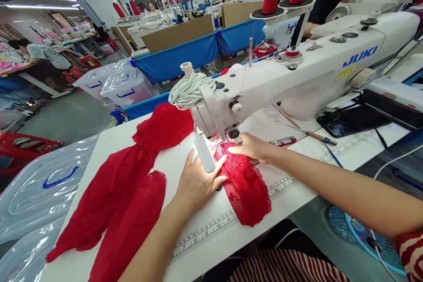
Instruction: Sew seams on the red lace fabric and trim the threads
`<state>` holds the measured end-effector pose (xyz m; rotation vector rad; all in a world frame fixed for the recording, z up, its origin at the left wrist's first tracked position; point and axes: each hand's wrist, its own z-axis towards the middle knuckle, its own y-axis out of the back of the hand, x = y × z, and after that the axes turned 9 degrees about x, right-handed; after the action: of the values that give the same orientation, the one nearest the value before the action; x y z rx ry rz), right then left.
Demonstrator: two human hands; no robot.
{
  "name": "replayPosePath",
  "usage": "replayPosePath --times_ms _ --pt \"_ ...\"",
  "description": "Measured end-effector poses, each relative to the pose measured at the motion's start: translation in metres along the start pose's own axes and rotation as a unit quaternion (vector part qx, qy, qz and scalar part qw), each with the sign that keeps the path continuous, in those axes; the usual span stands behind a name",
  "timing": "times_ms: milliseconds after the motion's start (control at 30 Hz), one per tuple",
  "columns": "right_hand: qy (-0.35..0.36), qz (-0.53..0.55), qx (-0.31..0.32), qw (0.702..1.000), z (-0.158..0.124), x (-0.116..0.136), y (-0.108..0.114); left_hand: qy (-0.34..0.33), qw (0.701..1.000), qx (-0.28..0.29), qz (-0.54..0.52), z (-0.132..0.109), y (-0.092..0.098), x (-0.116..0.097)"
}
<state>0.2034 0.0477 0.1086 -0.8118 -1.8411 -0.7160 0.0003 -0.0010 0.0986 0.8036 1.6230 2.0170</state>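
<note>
A piece of red lace fabric (pixel 247 185) lies under the needle area of a white sewing machine (pixel 264 83), its scalloped end hanging toward the table's front edge. My left hand (pixel 200 178) rests at the fabric's left side, fingers spread, thumb and forefinger touching the lace. A pale bar on the machine head hides part of it. From the right, my right hand (pixel 251 147) has its thumb over the lace close to the presser foot; its other fingers are partly hidden behind the machine parts. More red fabric (pixel 132 176) lies bunched to the left.
On the white table (pixel 194 255), printed rulers run along the front. Right of the needle lie a wooden-handled awl (pixel 320 137), red-handled snips (pixel 284 141) and a dark phone (pixel 340 125). Clear plastic bins (pixel 42 176) stand left. A person sits beyond the machine.
</note>
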Motion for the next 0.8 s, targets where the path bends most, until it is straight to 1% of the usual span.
replayPosePath --times_ms 133,200,233,267,367,433,467,533,633,700,800 --pt "-0.026 0.026 0.042 0.998 -0.004 0.004 -0.001 -0.007 1.000 0.003 -0.006 0.001 0.000 0.000" --pt "-0.034 0.034 0.050 0.998 -0.005 0.006 -0.002 -0.011 1.000 0.008 -0.004 0.002 0.003 -0.001" --pt "-0.033 0.035 0.043 0.998 -0.006 0.005 -0.003 -0.012 1.000 0.011 -0.003 0.002 0.004 -0.001" --pt "-0.027 0.030 0.023 0.999 -0.007 0.005 -0.004 -0.014 1.000 0.016 -0.003 0.003 0.006 -0.002" --pt "0.016 -0.029 -0.075 0.997 -0.009 0.001 -0.007 -0.022 1.000 0.021 -0.002 0.005 0.009 -0.002" --pt "0.056 -0.073 -0.114 0.989 -0.011 -0.001 -0.008 -0.030 0.999 0.015 0.002 0.005 0.009 -0.001" --pt "0.075 -0.085 -0.112 0.987 -0.012 -0.001 -0.007 -0.034 0.999 0.008 0.006 0.005 0.008 0.000" --pt "0.110 -0.100 -0.081 0.986 -0.014 0.001 -0.006 -0.038 0.999 -0.006 0.013 0.005 0.007 0.001" --pt "0.129 -0.130 -0.036 0.983 -0.016 0.004 -0.005 -0.038 0.999 -0.009 0.022 0.004 0.005 0.001" --pt "0.119 -0.150 -0.040 0.981 -0.017 0.005 -0.006 -0.039 0.999 -0.007 0.022 0.004 0.004 0.000" --pt "0.098 -0.174 -0.072 0.977 -0.015 0.002 -0.008 -0.040 0.999 -0.002 0.015 0.003 0.003 0.000"
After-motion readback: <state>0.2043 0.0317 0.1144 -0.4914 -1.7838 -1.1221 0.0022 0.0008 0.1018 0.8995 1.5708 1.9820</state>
